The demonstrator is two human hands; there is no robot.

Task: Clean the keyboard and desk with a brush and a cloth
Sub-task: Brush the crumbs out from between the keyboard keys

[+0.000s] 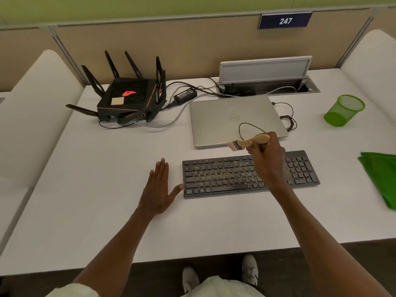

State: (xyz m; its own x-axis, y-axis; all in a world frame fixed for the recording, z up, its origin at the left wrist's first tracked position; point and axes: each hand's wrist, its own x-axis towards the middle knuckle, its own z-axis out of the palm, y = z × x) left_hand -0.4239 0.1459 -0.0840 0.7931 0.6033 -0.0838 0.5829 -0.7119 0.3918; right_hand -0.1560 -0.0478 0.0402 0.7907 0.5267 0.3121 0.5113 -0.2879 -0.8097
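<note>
1. Left hand (157,189) flat on the table (96,189), fingers straight, thumb tip at keyboard (222,174) left edge
2. Keyboard has yellowish debris on its keys
3. Right hand (267,157) grips brush (249,142) above keyboard
4. Green cloth (381,179) at far right

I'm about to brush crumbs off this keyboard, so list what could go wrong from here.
1. The keyboard carries yellowish crumbs; brushing away from you could flick them onto the closed laptop just behind it.
2. The left hand lies flat on the desk, only its thumb at the keyboard's edge, so the board may slide.
3. The cord loop on the brush in the right hand dangles over the laptop and might snag.
</note>
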